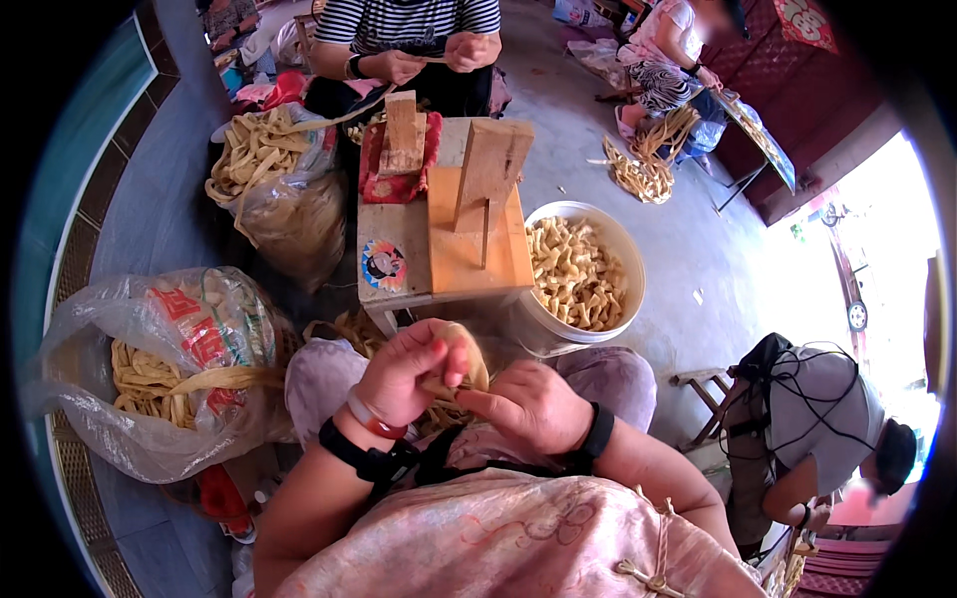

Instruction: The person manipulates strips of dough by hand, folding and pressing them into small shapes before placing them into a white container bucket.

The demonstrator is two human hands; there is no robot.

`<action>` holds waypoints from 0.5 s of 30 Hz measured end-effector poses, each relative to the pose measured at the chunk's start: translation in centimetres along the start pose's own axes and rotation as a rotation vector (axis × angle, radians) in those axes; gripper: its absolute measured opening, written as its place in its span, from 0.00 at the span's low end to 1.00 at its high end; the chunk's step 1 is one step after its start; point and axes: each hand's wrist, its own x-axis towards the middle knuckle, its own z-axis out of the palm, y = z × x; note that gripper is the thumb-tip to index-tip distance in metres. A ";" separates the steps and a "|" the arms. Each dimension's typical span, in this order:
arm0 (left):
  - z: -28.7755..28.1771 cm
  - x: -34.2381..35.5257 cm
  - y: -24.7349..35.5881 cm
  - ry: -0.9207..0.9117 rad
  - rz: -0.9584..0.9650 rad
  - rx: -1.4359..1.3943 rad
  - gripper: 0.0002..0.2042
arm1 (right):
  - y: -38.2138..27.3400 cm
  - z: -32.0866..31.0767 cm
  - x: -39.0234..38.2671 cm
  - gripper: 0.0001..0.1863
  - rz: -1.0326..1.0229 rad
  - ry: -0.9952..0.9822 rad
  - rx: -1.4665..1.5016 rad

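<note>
Over my lap, my left hand (399, 374) is raised with its fingers curled round a soft, flat tan strip (473, 361), which looks like bean curd skin. The strip loops over the fingers of that hand. Close beside it, my right hand (533, 404) pinches the lower part of the strip between thumb and fingers. To the left, a clear plastic bag (110, 439) lies open with more tan strips (150, 384) in it, and one strip trails from it toward my lap. A white bucket (638, 299) full of knotted tan pieces (578, 274) stands ahead, right of a small table (399, 214).
On the table stand a wooden block with an upright board (493, 164) and a smaller wooden post (402, 130) on red cloth. Across it, a person in a striped shirt (409, 25) handles a strip beside another bag of strips (259, 149). Other people sit far right and near right.
</note>
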 end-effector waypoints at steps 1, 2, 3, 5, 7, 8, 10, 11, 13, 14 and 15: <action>0.0 -0.4 0.1 0.060 -0.024 0.086 0.09 | -0.2 0.5 0.1 0.20 0.045 0.049 0.132; 0.7 -0.6 0.1 0.107 -0.011 0.406 0.09 | -0.3 0.4 0.0 0.20 0.045 0.050 0.131; 1.3 -0.6 0.1 0.151 0.002 0.726 0.11 | -0.2 0.3 -0.1 0.18 0.139 0.055 0.282; 1.5 0.4 0.4 -0.095 0.530 1.684 0.18 | 0.6 0.0 -0.4 0.12 0.303 0.080 0.405; 2.0 -0.3 -0.7 -0.120 0.307 1.649 0.16 | 1.5 0.7 -0.9 0.11 0.240 0.140 0.135; 1.9 -0.7 -0.7 -0.168 0.113 1.639 0.09 | 1.4 0.8 -1.0 0.11 0.240 0.141 0.132; 0.1 -0.6 -1.1 -0.124 -0.200 1.098 0.07 | 1.0 0.8 -1.1 0.11 0.160 0.175 0.035; -0.4 -0.6 -1.2 -0.072 -0.477 0.538 0.05 | 1.0 0.7 -1.0 0.11 0.161 0.176 0.036; -0.2 -0.8 -1.4 -0.068 -0.462 0.436 0.05 | 1.0 0.5 -0.5 0.08 0.212 0.208 0.038; 0.0 -0.7 -1.5 -0.072 -0.444 0.332 0.06 | 1.5 1.1 -1.0 0.04 0.252 0.268 0.078; 0.3 -0.5 -1.5 -0.076 -0.426 0.228 0.07 | 2.0 1.5 -1.2 0.04 0.254 0.270 0.073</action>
